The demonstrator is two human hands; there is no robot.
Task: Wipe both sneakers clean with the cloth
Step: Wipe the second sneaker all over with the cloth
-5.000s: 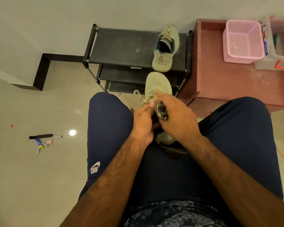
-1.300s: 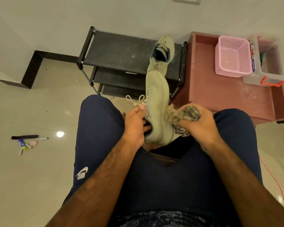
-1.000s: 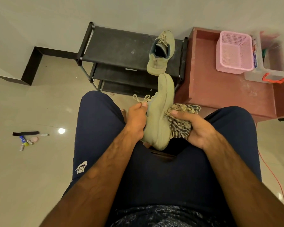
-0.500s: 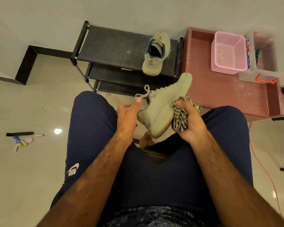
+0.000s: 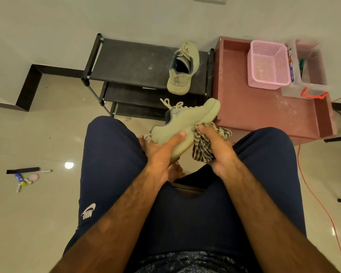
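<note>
Sneaker gripped at its heel by left hand, right hand clutching cloth against its side

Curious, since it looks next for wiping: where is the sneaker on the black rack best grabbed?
The sneaker stands upright on the black rack, opening up, heel toward the person. So probably take the heel collar from above on the near side, hooking inside the opening and pinching against the heel's back.

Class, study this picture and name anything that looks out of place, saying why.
On the floor at the left, small items lie scattered: a black strip and what look like batteries. An orange cable trails across the floor at the right. Both look stray.
</note>
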